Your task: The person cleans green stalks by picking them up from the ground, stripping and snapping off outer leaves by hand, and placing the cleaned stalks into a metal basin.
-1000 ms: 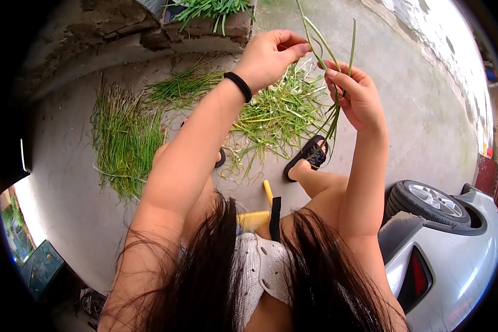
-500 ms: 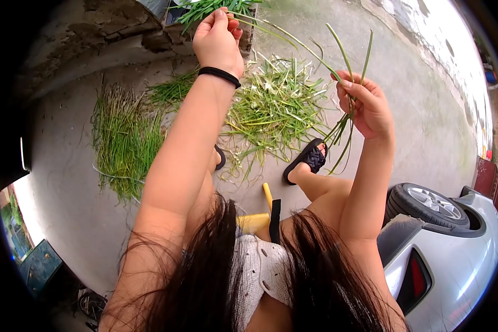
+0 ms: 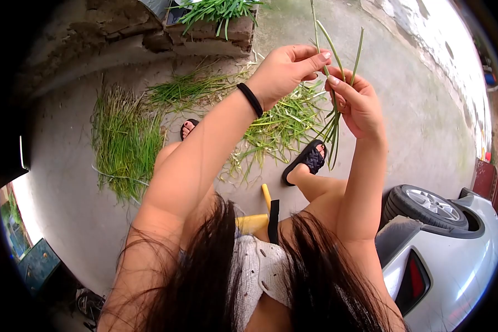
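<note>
My right hand (image 3: 359, 105) holds several long green chives (image 3: 334, 124) between thumb and fingers, their lengths hanging below and sticking up above it. Close beside it, my left hand (image 3: 293, 72), with a black band at the wrist, pinches a thin upright chive (image 3: 315, 25) at the top of this small bunch. The fingertips of both hands nearly meet. Beneath them on the concrete lies a loose heap of green and yellowed chive leaves (image 3: 288, 119), partly hidden by my left arm.
A larger pile of chives (image 3: 124, 141) lies at left, with a smaller green pile (image 3: 191, 88) beyond it. More chives (image 3: 216, 12) rest on a brick ledge (image 3: 210, 41). A silver car part (image 3: 459, 265) and a wheel (image 3: 426, 206) stand at right.
My left hand has come from the ledge's edge down and right to my right hand. The long chive it stretched sideways now stands upright. My right hand has shifted slightly left.
</note>
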Demonstrator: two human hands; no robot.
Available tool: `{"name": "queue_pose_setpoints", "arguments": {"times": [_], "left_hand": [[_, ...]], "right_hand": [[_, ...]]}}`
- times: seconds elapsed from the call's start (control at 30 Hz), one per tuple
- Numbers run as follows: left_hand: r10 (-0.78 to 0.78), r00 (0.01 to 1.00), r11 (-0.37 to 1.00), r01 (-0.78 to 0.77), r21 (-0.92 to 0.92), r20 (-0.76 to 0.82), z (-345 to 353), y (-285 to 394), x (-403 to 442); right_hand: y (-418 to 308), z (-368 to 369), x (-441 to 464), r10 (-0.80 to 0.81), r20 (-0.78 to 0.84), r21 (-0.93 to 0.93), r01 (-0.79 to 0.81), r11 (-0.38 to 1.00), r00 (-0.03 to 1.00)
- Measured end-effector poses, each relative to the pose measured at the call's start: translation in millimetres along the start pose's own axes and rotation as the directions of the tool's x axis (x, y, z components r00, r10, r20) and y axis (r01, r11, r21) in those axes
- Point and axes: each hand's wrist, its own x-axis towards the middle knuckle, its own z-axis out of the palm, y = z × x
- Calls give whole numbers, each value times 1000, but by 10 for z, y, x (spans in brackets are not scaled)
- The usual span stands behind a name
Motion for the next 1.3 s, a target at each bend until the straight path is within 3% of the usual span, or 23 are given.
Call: {"name": "queue_pose_setpoints", "arguments": {"times": [0.07, 0.1, 0.23, 0.37, 0.53, 0.67, 0.8, 0.97, 1.07, 1.3], "left_hand": [[53, 997, 998, -51, 46, -48, 6, -15, 2], [81, 994, 995, -76, 69, -70, 7, -21, 5], [115, 986, 914, -58, 402, -121, -18, -46, 2], [144, 986, 873, -86, 480, -85, 62, -120, -59], [190, 980, 830, -133, 542, -50, 67, -174, -53], [87, 996, 869, -62, 490, -29, 54, -123, -62], [-88, 991, 963, 59, 262, 102, -6, -128, -49], [-174, 941, 984, 180, 7, 290, 12, 18, -97], [-185, 900, 982, 184, 41, 395, 3, 38, -101], [-287, 843, 957, 231, 177, 455, 45, -14, -144]], "right_hand": [[69, 4, 51, -24, 4, -78, 24, 997, 1000], [105, 30, 73, -85, -128, -164, 63, 984, 988], [46, 29, 112, -251, -402, 52, 296, 954, 881], [37, 114, 105, -235, -335, 43, 264, 963, 912], [115, 143, 102, -205, -252, -152, 170, 974, 946], [110, 87, 103, -182, -202, -160, 151, 975, 962], [97, 74, 95, -164, -163, -135, 143, 980, 973], [114, 53, 106, -185, -169, -64, 177, 982, 968], [130, -49, 154, -263, -188, -53, 257, 965, 946], [-63, -363, 147, -384, -472, 51, 460, 887, 793]]}}
